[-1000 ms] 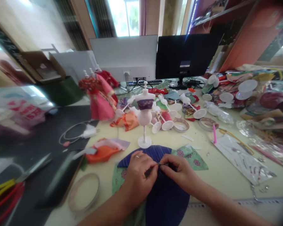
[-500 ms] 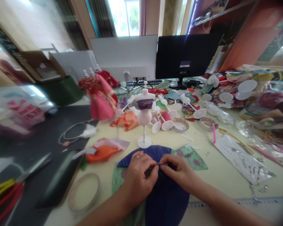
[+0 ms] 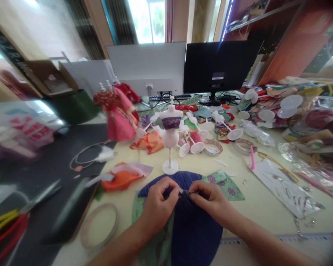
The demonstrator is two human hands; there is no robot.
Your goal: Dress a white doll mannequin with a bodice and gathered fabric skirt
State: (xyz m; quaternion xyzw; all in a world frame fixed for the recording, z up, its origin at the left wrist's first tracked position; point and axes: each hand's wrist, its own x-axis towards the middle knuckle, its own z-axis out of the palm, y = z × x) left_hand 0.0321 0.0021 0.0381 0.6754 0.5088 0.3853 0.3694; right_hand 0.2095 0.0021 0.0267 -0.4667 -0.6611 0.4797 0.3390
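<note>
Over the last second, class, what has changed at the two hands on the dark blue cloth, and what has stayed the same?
The left hand has slid slightly left and curled more, opening a small gap from the right hand. Both still pinch the gathered edge of the dark blue cloth. The white mannequin, green cloth and tape ring have not moved.

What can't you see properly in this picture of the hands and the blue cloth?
All in the head view:
- What the left hand and right hand pinch on the blue cloth: too small, hidden by fingertips.
- The green flowered cloth: mostly covered by the blue cloth.
- The scissors and the red lettering on the bag: blurred near the left edge.
- The ruler: its markings too faint to read.
</note>
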